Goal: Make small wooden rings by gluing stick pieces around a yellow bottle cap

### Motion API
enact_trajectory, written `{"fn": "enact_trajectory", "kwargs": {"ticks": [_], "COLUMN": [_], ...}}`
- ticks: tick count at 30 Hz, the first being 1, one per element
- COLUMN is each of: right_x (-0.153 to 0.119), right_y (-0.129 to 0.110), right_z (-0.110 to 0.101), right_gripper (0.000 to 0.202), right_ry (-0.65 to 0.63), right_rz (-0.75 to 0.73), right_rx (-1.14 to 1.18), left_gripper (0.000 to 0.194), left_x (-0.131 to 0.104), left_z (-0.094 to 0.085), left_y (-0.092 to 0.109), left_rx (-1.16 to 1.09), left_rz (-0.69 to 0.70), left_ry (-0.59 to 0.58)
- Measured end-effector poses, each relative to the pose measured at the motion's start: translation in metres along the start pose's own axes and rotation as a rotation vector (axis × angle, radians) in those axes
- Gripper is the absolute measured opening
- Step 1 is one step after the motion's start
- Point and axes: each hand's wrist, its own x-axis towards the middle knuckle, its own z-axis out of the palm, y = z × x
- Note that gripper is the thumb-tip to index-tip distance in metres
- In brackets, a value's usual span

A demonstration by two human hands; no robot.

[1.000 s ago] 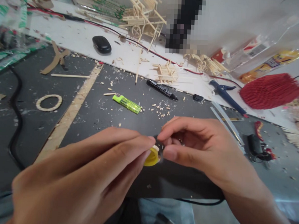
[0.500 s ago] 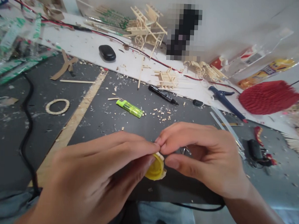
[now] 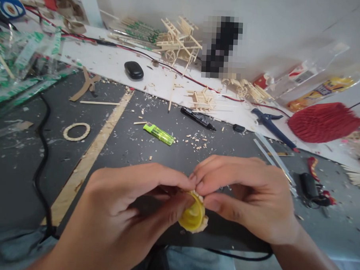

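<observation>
Held between my hands is a small round yellow cap, its hollow side toward me and pale wooden bits stuck along its outer rim. My left hand grips it, thumb pressed inside the hollow and fingers behind. At the cap's upper right edge, my right hand is closed, fingertips pinched against the rim; whatever lies between them is hidden. A bit of shiny metal shows behind the right fingers, too covered to name. Beyond the hands lies a lime-green lighter, near scattered small wood pieces.
On the dark table are a pale wooden ring, a black marker, clear glue sticks and a black cable. Stick models, a black case, a dark blue tool and a red bundle stand farther back.
The yellow cap has tilted so its hollow faces me more, and the left thumb sits further inside it. The view has shifted slightly, so things appear a little lower and most slightly further right.
</observation>
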Motion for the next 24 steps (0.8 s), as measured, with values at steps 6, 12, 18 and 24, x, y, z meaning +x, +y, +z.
{"fn": "enact_trajectory", "kwargs": {"ticks": [6,12,18,24], "right_x": [0.0,-0.001,-0.004,-0.004], "right_y": [0.001,0.001,-0.002,-0.017], "right_z": [0.004,0.005,0.003,-0.008], "right_gripper": [0.013,0.02,0.018,0.013], "right_ry": [0.037,0.049,0.03,0.287], "right_rz": [-0.019,-0.012,0.112,0.241], "right_rx": [0.066,0.115,0.118,-0.095], "left_gripper": [0.01,0.011,0.016,0.016], "left_x": [-0.003,-0.001,-0.003,-0.001], "left_z": [0.004,0.005,0.001,0.0], "left_y": [0.001,0.003,0.003,0.001], "left_rx": [-0.12,-0.139,-0.107,-0.105], "left_rz": [-0.072,-0.077,-0.106,-0.164], "left_ry": [0.007,0.018,0.015,0.025]}}
